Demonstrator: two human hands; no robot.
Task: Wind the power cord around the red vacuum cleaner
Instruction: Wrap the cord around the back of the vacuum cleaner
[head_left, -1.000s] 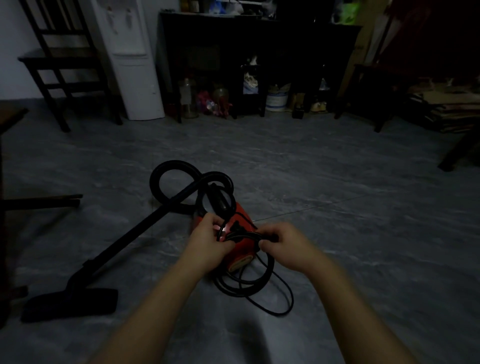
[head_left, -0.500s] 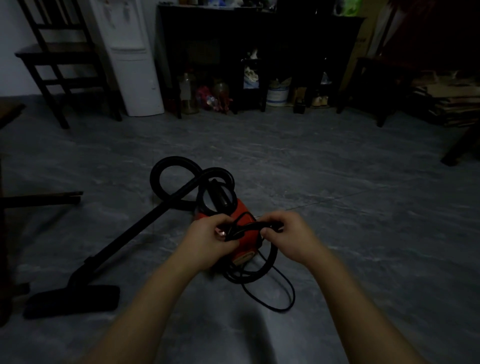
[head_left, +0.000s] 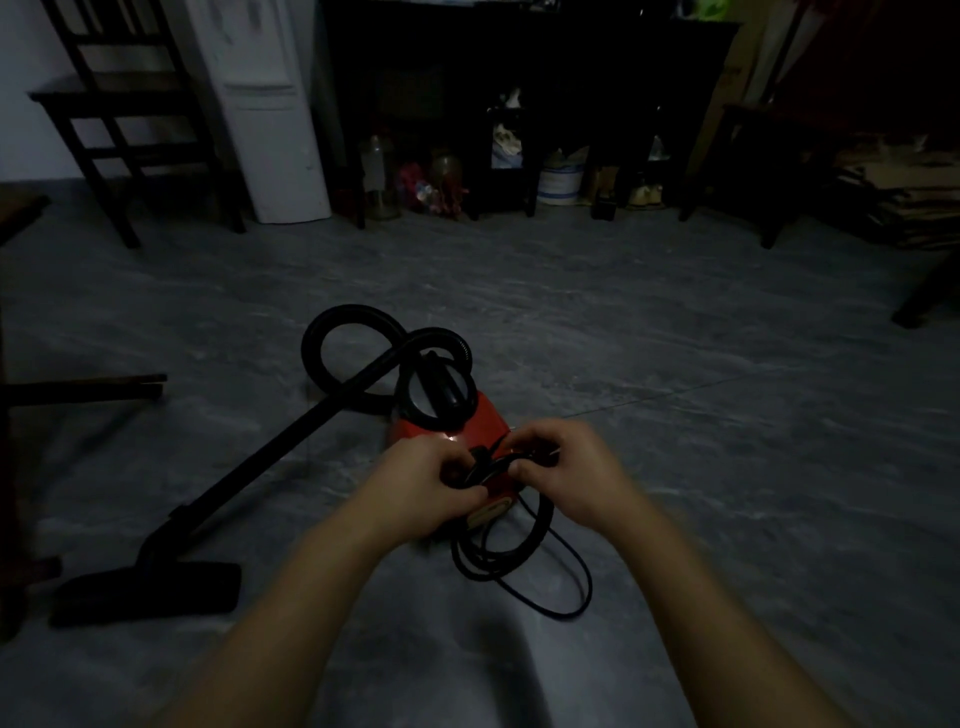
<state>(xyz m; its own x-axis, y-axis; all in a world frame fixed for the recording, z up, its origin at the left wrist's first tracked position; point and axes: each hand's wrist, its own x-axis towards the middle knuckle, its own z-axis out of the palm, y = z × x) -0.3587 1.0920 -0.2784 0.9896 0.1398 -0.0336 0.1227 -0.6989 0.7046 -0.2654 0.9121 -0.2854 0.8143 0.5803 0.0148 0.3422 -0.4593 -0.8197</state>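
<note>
Head view, dim room: a red vacuum (head_left: 467, 421) sits on the grey floor (head_left: 675, 415), just beyond both hands. The left hand (head_left: 421, 488) and right hand (head_left: 566, 467) meet over the vacuum's near end, each with its grip closed on the black cord (head_left: 524, 551). A bundle of cord loops hangs from the hands down to the floor beside the vacuum, with one wider loop trailing out toward the viewer. The hose (head_left: 358, 332) curls in rings behind and on top of the vacuum; its wand (head_left: 270, 452) runs left to the floor nozzle (head_left: 150, 592). A chair (head_left: 124, 104) and a white appliance (head_left: 265, 114) stand by the far wall.
</note>
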